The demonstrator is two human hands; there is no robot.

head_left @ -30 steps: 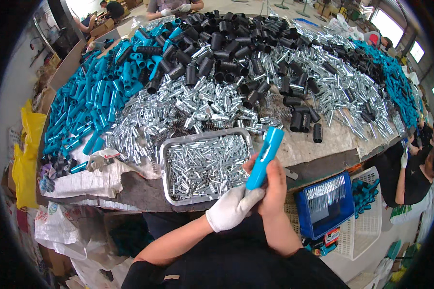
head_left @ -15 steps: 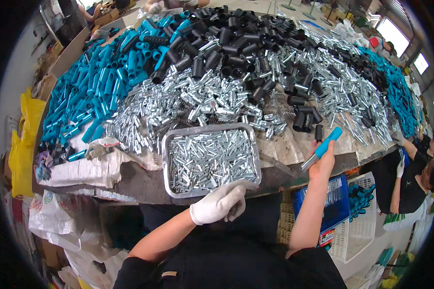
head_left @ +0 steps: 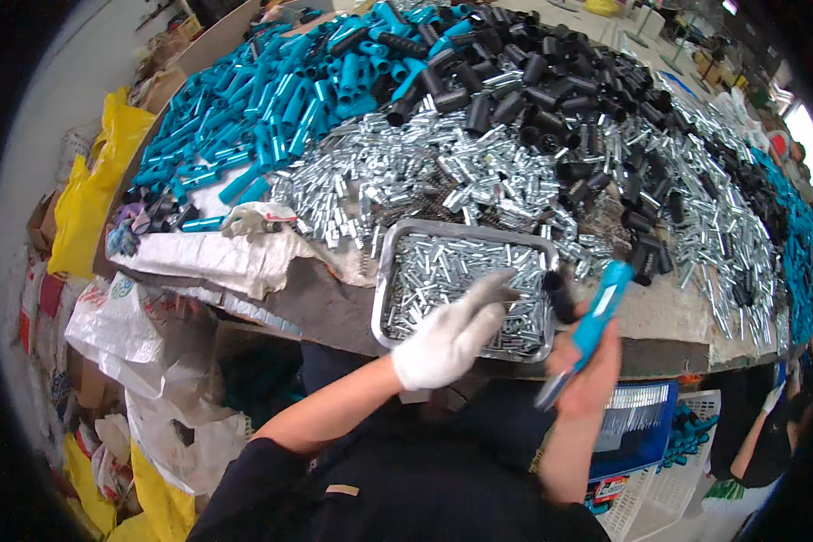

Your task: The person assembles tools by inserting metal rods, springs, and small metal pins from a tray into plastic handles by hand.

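Note:
My left hand, in a white glove, reaches over a metal tray of small silver pins. Its fingers are stretched out and apart, with the tips just above the pins. In my bare right hand is a teal tube with a silver metal end sticking out below, held at a slant. A black sleeve sits at the fingertips of this hand, beside the tray's right rim; motion blur hides how it is gripped.
Teal tubes are heaped at the back left, black sleeves behind, silver metal parts across the middle. A blue bin with metal rods stands below the table edge at right. A grey glove lies on white sacking.
My left hand has moved from the tray's near edge to over the pins, its fingers stretching out. My right hand has brought the teal tube nearer the tray. The view has shifted.

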